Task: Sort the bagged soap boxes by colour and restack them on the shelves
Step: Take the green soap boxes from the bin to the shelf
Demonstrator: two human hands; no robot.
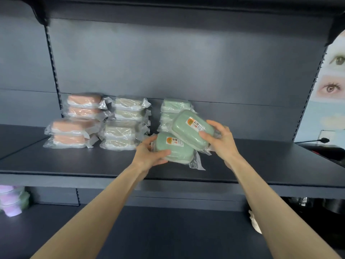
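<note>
Shelf (74,161) holds four pink boxes (74,126), four beige boxes (121,129); left hand (149,154) grips lower green box (175,148), right hand (222,139) upper green box (192,128).

Dim even light, glare on plastic bags (119,136), soft focus, wide-angle bending at edges

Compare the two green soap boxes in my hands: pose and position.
The lower box lies about level by the shelf; the upper box is tilted, overlapping it. The left hand grips the lower box's left end; the right hand grips the upper box's right end. Both are green, clear-bagged, labelled on top.
</note>
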